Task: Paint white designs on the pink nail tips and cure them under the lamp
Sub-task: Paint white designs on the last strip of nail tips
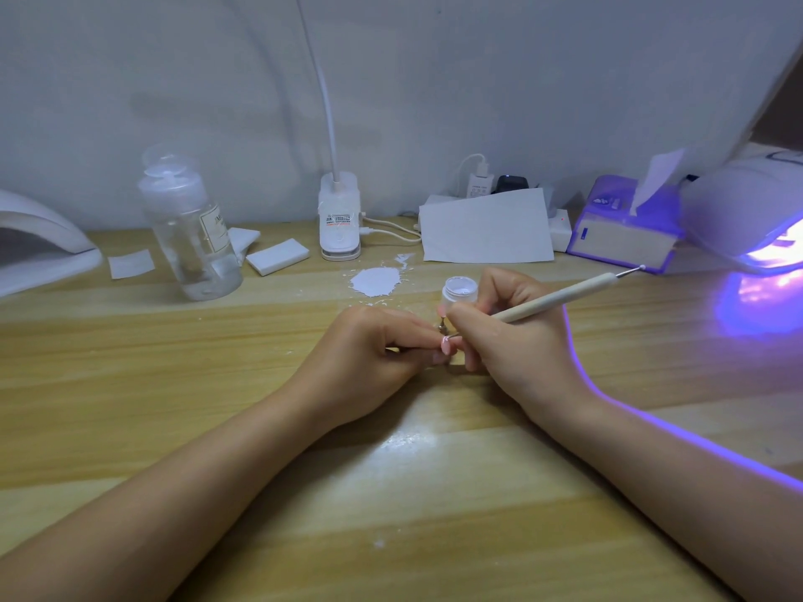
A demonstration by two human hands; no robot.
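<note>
My left hand (373,354) pinches a small pink nail tip (446,344) just above the wooden table, at the middle of the view. My right hand (517,336) grips a pale dotting pen (560,301) like a pencil, and its fine metal point touches the top of the nail tip, where a white mark shows. A small open jar of white paint (460,291) stands right behind my fingers. At the right edge the curing lamp (756,219) glows violet and throws light onto the table.
A clear pump bottle (191,228) stands at the back left beside white pads (278,256). A second white lamp (39,241) sits at the far left. A dried white blob (374,281), a clip-lamp base (340,219), paper (486,228) and a tissue box (625,236) line the back.
</note>
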